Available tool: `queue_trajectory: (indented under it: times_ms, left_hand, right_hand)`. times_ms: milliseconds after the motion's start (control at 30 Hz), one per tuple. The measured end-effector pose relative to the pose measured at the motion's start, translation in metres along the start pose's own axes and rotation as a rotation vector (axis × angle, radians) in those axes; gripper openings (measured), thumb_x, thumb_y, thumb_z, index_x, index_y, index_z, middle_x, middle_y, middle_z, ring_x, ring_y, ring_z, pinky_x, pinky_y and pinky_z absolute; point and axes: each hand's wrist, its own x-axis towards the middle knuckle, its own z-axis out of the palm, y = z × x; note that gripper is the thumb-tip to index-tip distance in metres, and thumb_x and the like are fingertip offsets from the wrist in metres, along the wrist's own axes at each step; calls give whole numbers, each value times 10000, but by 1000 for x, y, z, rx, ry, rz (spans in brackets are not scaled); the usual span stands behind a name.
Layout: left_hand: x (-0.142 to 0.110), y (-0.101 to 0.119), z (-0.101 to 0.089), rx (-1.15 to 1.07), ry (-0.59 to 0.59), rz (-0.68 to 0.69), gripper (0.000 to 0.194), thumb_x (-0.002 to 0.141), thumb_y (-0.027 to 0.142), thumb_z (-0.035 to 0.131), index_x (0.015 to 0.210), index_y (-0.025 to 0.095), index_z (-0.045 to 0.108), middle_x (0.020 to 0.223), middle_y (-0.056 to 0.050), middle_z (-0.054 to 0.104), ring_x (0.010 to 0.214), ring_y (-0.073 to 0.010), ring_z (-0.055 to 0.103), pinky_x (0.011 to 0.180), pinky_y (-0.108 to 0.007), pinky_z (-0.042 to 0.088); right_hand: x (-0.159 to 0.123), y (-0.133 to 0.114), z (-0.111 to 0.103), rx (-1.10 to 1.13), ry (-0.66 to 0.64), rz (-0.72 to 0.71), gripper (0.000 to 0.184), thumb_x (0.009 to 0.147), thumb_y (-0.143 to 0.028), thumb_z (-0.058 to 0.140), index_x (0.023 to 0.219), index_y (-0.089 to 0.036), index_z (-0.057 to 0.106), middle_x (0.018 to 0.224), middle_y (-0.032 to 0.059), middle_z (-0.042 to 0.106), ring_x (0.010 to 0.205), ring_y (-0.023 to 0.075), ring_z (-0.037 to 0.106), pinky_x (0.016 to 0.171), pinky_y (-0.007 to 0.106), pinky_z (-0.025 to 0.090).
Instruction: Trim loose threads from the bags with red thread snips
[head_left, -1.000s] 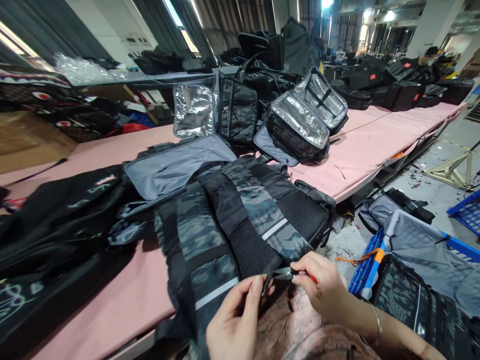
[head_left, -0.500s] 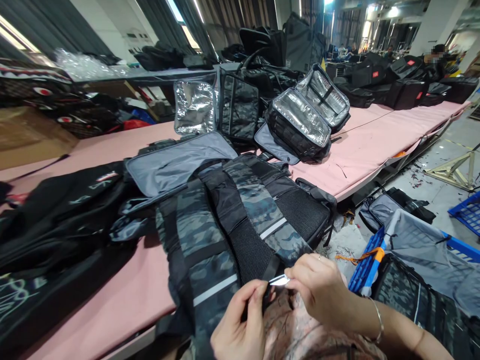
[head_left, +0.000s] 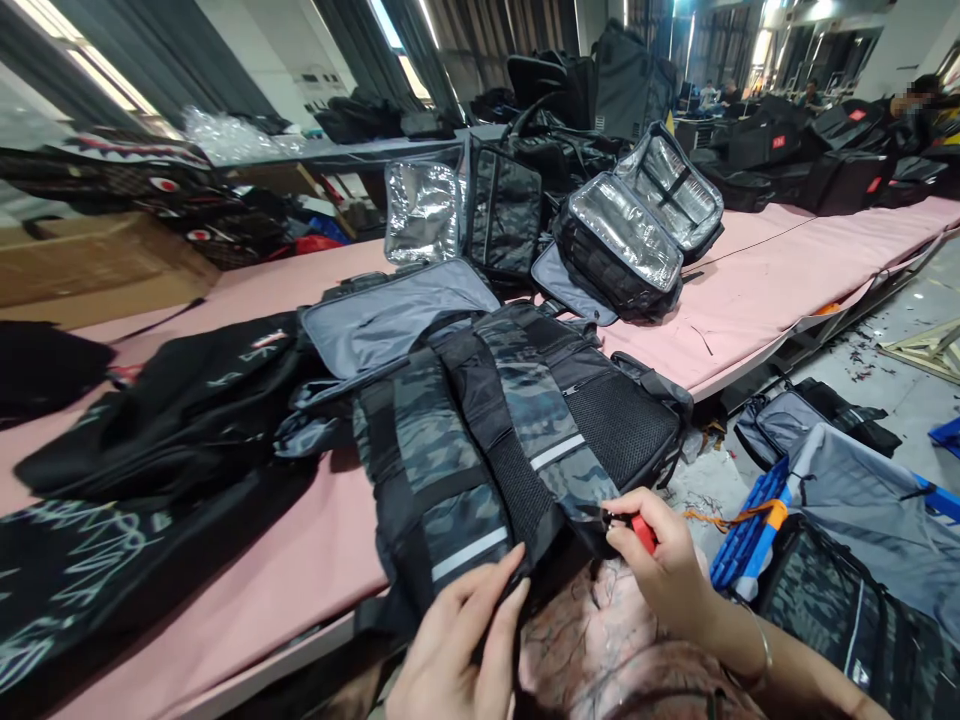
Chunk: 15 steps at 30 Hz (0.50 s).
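A camouflage backpack [head_left: 457, 440] lies on the pink-covered table with its padded shoulder straps facing up and its grey-lined flap [head_left: 405, 305] folded open at the far end. My left hand [head_left: 469, 635] pinches the dark edge of the backpack at its near end between thumb and fingers. Close by on the right, my right hand [head_left: 664, 560] is closed around a small red-handled tool [head_left: 643, 533]. The tool's dark tip is beside the lower end of the right shoulder strap [head_left: 592, 480]; whether it touches the strap I cannot tell.
Black printed bags [head_left: 202, 400] lie to the left, before a cardboard box [head_left: 105, 265]. Silver-lined bags [head_left: 622, 235] stand open behind the backpack. At right on the floor is a blue crate [head_left: 750, 520] with grey lining and a camouflage bag. A person [head_left: 919, 105] is far right.
My hands have moved apart, and the white strip that was between them is out of sight. The red-handled tool now shows in my right hand. The view has swung slightly left.
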Motion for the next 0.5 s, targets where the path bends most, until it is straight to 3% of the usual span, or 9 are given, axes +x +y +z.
queue_trajectory:
  times_ms: [67, 200, 333, 500]
  left_hand:
    - [5, -7, -1, -147, -66, -182, 313, 688, 456, 609, 907, 254, 705, 933, -43, 689, 861, -224, 639, 842, -310, 479]
    - [13, -8, 2, -552, -87, -547, 484, 573, 523, 704, 910, 177, 670, 762, -56, 709, 738, -226, 662, 724, -309, 528]
    - [17, 6, 1, -810, -110, -667, 508, 486, 461, 788, 863, 151, 647, 693, -47, 701, 639, -202, 652, 623, -280, 536]
    - [16, 12, -2, -891, -51, -758, 534, 430, 407, 825, 863, 153, 644, 641, -34, 687, 542, -184, 632, 536, -272, 528]
  right_hand:
    - [0, -5, 1, 3, -8, -66, 154, 807, -148, 498, 932, -185, 580, 816, 22, 602, 750, 136, 572, 686, 252, 463]
    - [1, -13, 2, -61, -66, -280, 179, 836, -150, 475, 985, -170, 571, 832, 56, 604, 767, 155, 573, 682, 286, 483]
    - [4, -14, 8, -196, -85, -426, 191, 867, -176, 450, 1011, -169, 575, 863, 81, 622, 824, 183, 576, 722, 329, 492]
    - [11, -12, 20, -267, -78, -528, 192, 874, -200, 448, 996, -172, 593, 835, 82, 623, 806, 186, 575, 704, 328, 503]
